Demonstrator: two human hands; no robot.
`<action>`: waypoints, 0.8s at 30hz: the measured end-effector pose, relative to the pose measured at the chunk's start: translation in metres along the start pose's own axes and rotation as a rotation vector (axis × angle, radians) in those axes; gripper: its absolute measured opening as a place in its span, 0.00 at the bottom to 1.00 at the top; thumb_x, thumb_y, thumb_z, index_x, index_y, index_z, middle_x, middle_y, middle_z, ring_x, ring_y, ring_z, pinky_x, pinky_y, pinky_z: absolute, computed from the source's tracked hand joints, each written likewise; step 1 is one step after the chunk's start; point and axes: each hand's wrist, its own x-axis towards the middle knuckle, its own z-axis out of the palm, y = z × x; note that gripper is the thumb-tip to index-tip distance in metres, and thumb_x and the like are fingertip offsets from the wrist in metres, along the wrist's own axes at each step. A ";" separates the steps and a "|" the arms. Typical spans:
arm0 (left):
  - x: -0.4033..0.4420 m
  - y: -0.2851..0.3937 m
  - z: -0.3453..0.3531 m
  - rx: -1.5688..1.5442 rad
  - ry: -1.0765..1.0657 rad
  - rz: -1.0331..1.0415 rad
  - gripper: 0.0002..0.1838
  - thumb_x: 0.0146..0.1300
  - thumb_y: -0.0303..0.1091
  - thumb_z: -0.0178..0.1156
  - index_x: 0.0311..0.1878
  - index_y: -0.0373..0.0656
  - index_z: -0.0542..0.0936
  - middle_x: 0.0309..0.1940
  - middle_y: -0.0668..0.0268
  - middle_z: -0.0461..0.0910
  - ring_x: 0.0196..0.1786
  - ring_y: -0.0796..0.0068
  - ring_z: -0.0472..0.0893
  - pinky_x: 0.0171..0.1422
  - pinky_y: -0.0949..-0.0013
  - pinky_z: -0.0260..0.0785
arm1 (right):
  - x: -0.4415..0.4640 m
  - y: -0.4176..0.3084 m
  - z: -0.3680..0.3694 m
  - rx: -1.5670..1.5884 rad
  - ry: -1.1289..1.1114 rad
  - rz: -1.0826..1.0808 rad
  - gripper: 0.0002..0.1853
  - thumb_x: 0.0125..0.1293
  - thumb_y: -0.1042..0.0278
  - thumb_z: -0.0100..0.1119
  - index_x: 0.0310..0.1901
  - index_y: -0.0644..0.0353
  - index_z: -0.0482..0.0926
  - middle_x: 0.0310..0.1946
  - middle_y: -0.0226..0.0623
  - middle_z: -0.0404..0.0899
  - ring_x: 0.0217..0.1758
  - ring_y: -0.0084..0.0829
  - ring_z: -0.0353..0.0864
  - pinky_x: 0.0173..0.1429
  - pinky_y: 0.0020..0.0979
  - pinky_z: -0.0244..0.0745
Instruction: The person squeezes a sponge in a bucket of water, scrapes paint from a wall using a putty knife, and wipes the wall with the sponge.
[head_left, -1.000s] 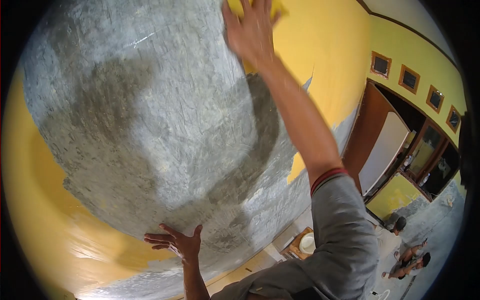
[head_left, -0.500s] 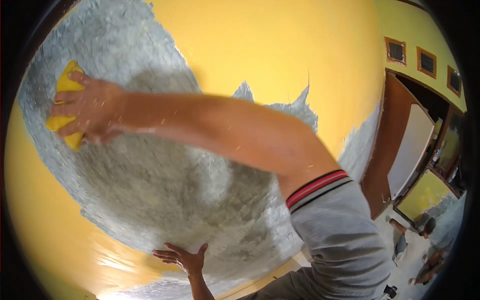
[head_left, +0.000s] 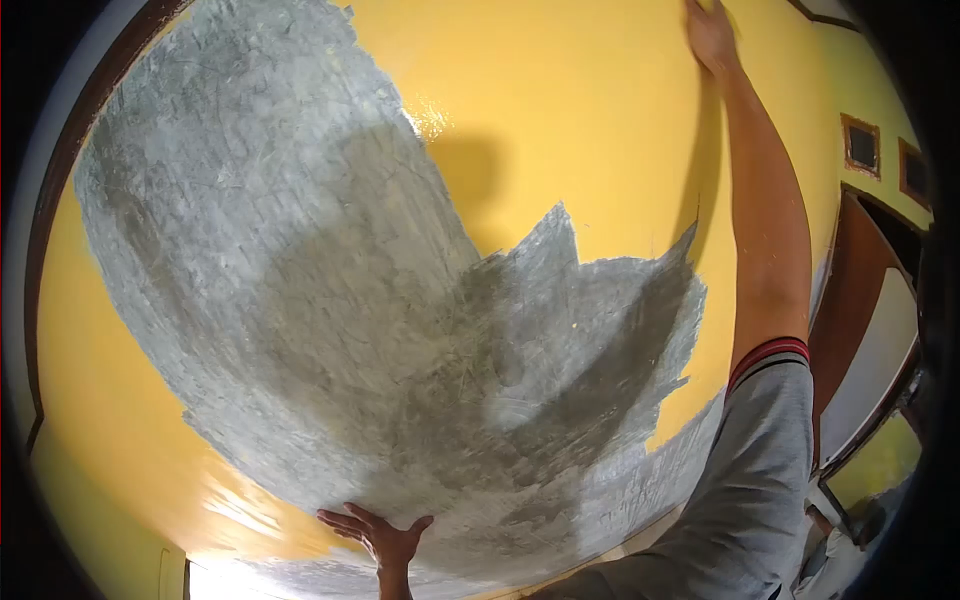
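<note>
My left hand [head_left: 385,540] is open, its fingers and thumb spread. It rests against the lower part of the grey bare plaster patch [head_left: 300,290], near the border with yellow paint. My right arm reaches far up along the wall, and my right hand [head_left: 711,38] is over the yellow painted wall [head_left: 590,110] at the top edge of the view. Its fingers are partly cut off and blurred, so whatever it holds cannot be made out. The patch has jagged edges, with pointed spikes on its upper right side.
Shadows of my head and arm fall across the wall. To the right are a brown door [head_left: 850,310], a pale panel [head_left: 872,340] and a small framed vent [head_left: 861,145]. A dark frame edge [head_left: 42,230] borders the wall on the left.
My right hand has swept from the left side of the grey patch, where it pressed a yellow cloth or sponge, to the upper right. My left hand remains on the wall. The view has shifted.
</note>
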 end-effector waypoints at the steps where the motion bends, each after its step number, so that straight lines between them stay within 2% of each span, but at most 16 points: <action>1: 0.001 0.003 -0.001 0.006 0.011 0.016 0.86 0.35 0.88 0.65 0.81 0.51 0.22 0.74 0.31 0.07 0.77 0.22 0.15 0.70 0.14 0.24 | -0.027 -0.002 -0.039 -0.718 0.103 0.110 0.23 0.80 0.54 0.44 0.64 0.63 0.75 0.44 0.46 0.84 0.49 0.40 0.83 0.56 0.40 0.75; 2: 0.000 0.006 -0.001 -0.008 0.010 -0.020 0.86 0.34 0.89 0.64 0.81 0.50 0.22 0.75 0.32 0.08 0.78 0.24 0.16 0.70 0.13 0.27 | -0.057 -0.010 -0.064 -0.709 0.108 0.294 0.22 0.79 0.56 0.47 0.66 0.61 0.74 0.52 0.46 0.83 0.53 0.44 0.82 0.59 0.42 0.75; 4: -0.002 0.002 0.005 -0.027 -0.010 -0.052 0.87 0.33 0.90 0.64 0.81 0.50 0.22 0.76 0.32 0.09 0.79 0.24 0.16 0.69 0.12 0.29 | -0.129 -0.012 -0.098 -0.639 0.211 0.391 0.22 0.78 0.60 0.50 0.68 0.59 0.74 0.60 0.48 0.81 0.59 0.47 0.81 0.64 0.43 0.73; 5: -0.004 -0.001 0.007 -0.032 -0.020 -0.100 0.88 0.32 0.90 0.63 0.81 0.49 0.22 0.76 0.33 0.09 0.79 0.25 0.17 0.69 0.12 0.30 | -0.169 -0.008 -0.105 -0.584 0.297 0.296 0.21 0.78 0.62 0.51 0.68 0.60 0.73 0.60 0.49 0.80 0.61 0.46 0.80 0.66 0.42 0.72; 7: -0.003 0.001 0.006 0.000 -0.044 -0.033 0.90 0.29 0.89 0.65 0.81 0.47 0.22 0.76 0.32 0.10 0.79 0.26 0.17 0.69 0.12 0.32 | -0.247 -0.033 -0.101 -0.641 0.321 0.213 0.24 0.77 0.62 0.53 0.69 0.65 0.70 0.61 0.53 0.78 0.65 0.45 0.77 0.70 0.40 0.70; 9: 0.001 0.011 -0.001 0.039 -0.002 -0.088 0.90 0.28 0.88 0.67 0.81 0.46 0.22 0.76 0.32 0.10 0.80 0.27 0.17 0.71 0.14 0.33 | -0.349 -0.072 -0.084 -0.785 0.252 0.343 0.31 0.77 0.62 0.53 0.75 0.69 0.60 0.75 0.59 0.60 0.78 0.56 0.58 0.81 0.47 0.52; 10: 0.000 0.010 -0.001 0.053 -0.026 -0.098 0.92 0.27 0.84 0.71 0.80 0.44 0.22 0.76 0.31 0.10 0.80 0.28 0.17 0.75 0.18 0.30 | -0.392 -0.124 -0.060 -0.709 0.136 0.448 0.34 0.78 0.58 0.49 0.78 0.65 0.55 0.80 0.60 0.48 0.83 0.58 0.45 0.84 0.51 0.39; 12: 0.000 0.012 -0.001 0.059 -0.037 -0.096 0.92 0.27 0.82 0.73 0.80 0.43 0.22 0.76 0.31 0.10 0.80 0.29 0.17 0.77 0.22 0.28 | -0.493 -0.191 -0.027 -0.785 -0.168 0.507 0.41 0.76 0.41 0.45 0.81 0.57 0.51 0.83 0.60 0.36 0.86 0.59 0.31 0.83 0.58 0.23; 13: 0.001 0.012 -0.001 0.067 -0.034 -0.121 0.93 0.27 0.80 0.75 0.80 0.42 0.21 0.76 0.31 0.10 0.80 0.29 0.16 0.78 0.25 0.26 | -0.534 -0.231 -0.002 -0.729 -0.208 0.510 0.43 0.74 0.38 0.48 0.81 0.56 0.53 0.82 0.62 0.35 0.85 0.63 0.30 0.82 0.63 0.21; 14: 0.000 0.011 -0.002 0.074 -0.042 -0.099 0.93 0.27 0.80 0.75 0.80 0.42 0.21 0.76 0.31 0.10 0.80 0.29 0.16 0.78 0.25 0.26 | -0.576 -0.260 0.018 -0.675 -0.234 0.524 0.40 0.74 0.41 0.50 0.80 0.54 0.57 0.82 0.65 0.34 0.85 0.66 0.30 0.79 0.70 0.22; 16: -0.002 0.003 0.000 0.097 -0.040 -0.074 0.94 0.26 0.76 0.78 0.79 0.39 0.21 0.76 0.31 0.10 0.80 0.31 0.17 0.81 0.31 0.25 | -0.642 -0.295 0.052 -0.635 -0.245 0.576 0.37 0.73 0.45 0.53 0.79 0.52 0.60 0.81 0.67 0.34 0.85 0.67 0.29 0.76 0.75 0.23; 17: 0.000 0.002 0.002 0.108 -0.037 -0.065 0.94 0.25 0.74 0.80 0.79 0.38 0.21 0.76 0.32 0.10 0.81 0.32 0.17 0.82 0.33 0.24 | -0.642 -0.295 0.056 -0.641 -0.232 0.590 0.37 0.73 0.45 0.53 0.79 0.52 0.60 0.81 0.67 0.34 0.85 0.67 0.29 0.76 0.75 0.23; 19: 0.001 0.000 0.003 0.111 -0.051 -0.070 0.94 0.25 0.74 0.80 0.79 0.38 0.21 0.76 0.31 0.10 0.81 0.32 0.18 0.82 0.34 0.24 | -0.639 -0.291 0.061 -0.679 -0.218 0.645 0.35 0.71 0.52 0.57 0.77 0.52 0.62 0.81 0.68 0.34 0.84 0.69 0.29 0.74 0.78 0.24; 20: 0.000 0.000 0.001 0.108 -0.061 -0.090 0.94 0.25 0.74 0.80 0.79 0.38 0.21 0.76 0.31 0.10 0.81 0.32 0.18 0.83 0.35 0.24 | -0.625 -0.287 0.062 -0.693 -0.182 0.625 0.37 0.69 0.59 0.60 0.79 0.48 0.61 0.82 0.65 0.34 0.85 0.68 0.27 0.74 0.78 0.25; 22: -0.002 0.002 0.001 0.095 -0.060 -0.089 0.94 0.25 0.76 0.79 0.79 0.39 0.21 0.76 0.31 0.10 0.80 0.31 0.17 0.81 0.32 0.25 | -0.577 -0.276 0.057 -0.721 -0.130 0.584 0.37 0.70 0.63 0.57 0.80 0.46 0.58 0.83 0.61 0.34 0.85 0.68 0.27 0.74 0.78 0.26; 24: -0.002 0.003 0.000 0.084 -0.055 -0.078 0.94 0.26 0.77 0.78 0.79 0.40 0.21 0.76 0.31 0.10 0.80 0.31 0.17 0.80 0.29 0.25 | -0.504 -0.248 0.050 -0.804 -0.064 0.582 0.37 0.72 0.61 0.54 0.81 0.44 0.56 0.83 0.56 0.34 0.84 0.67 0.31 0.75 0.77 0.28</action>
